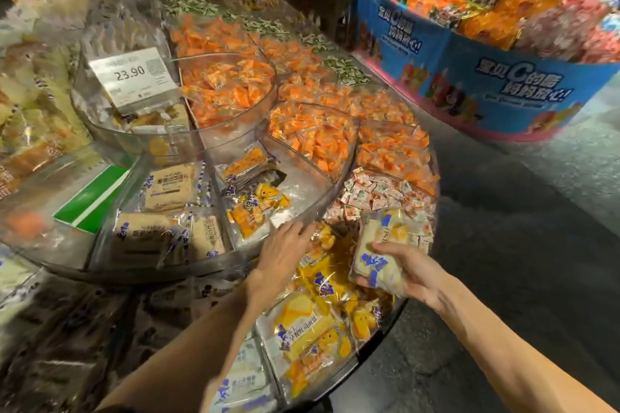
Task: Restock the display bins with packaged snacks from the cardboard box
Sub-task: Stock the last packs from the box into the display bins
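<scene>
My right hand [416,275] grips the pack [385,228] by its edge; it looks light, soft, crushable. Left hand [285,250] flat, empty.

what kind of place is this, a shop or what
Most likely a shop's loose-snack section: tiered clear display bins full of wrapped snacks, a price tag reading 23.90, and a blue promotional stand heaped with more packets.

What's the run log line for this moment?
left hand: open, at clear bin rim | right hand: grips pale snack packet | packet: not yet binned
</scene>
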The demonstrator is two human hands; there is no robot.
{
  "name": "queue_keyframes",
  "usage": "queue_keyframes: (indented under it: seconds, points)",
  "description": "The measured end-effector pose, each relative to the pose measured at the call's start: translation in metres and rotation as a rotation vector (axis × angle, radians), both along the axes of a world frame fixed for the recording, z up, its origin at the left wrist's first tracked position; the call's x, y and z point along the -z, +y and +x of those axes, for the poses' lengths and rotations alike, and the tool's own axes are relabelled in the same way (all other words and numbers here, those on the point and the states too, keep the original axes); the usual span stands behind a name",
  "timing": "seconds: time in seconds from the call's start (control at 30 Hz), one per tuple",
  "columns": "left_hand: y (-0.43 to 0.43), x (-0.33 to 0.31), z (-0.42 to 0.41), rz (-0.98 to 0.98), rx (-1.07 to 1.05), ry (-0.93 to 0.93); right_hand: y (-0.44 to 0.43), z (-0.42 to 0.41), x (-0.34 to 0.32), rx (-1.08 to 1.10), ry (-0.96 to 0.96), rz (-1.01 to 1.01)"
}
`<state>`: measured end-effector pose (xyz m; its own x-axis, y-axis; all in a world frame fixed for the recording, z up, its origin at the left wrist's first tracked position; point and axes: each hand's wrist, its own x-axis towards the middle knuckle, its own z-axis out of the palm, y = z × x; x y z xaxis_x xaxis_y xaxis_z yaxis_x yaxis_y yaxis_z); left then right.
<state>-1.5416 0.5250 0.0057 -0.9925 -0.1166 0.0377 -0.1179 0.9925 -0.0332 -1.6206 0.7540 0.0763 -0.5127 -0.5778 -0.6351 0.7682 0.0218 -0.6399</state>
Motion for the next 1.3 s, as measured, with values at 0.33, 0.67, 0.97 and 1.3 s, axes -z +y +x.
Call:
queue_keyframes:
  seconds: [0.33, 0.67, 0.97, 1.3]
  points:
    - [0.003, -0.022, 0.006, 0.606, -0.134, 0.047, -0.009, -0.005, 0.000, -0.119, 0.074, 0.031]
    - [-0.009, -0.086, 0.061, 1.428, -0.370, 0.044, -0.078, 0.027, -0.016, -0.573, 0.357, 0.161]
    - [-0.074, -0.077, 0.161, 1.232, -0.352, 0.109, -0.170, 0.088, -0.023, -0.936, 0.450, 0.093]
    - [-0.182, -0.066, 0.276, 1.373, -0.565, 0.133, -0.265, 0.160, -0.001, -0.983, 0.380, 0.079]
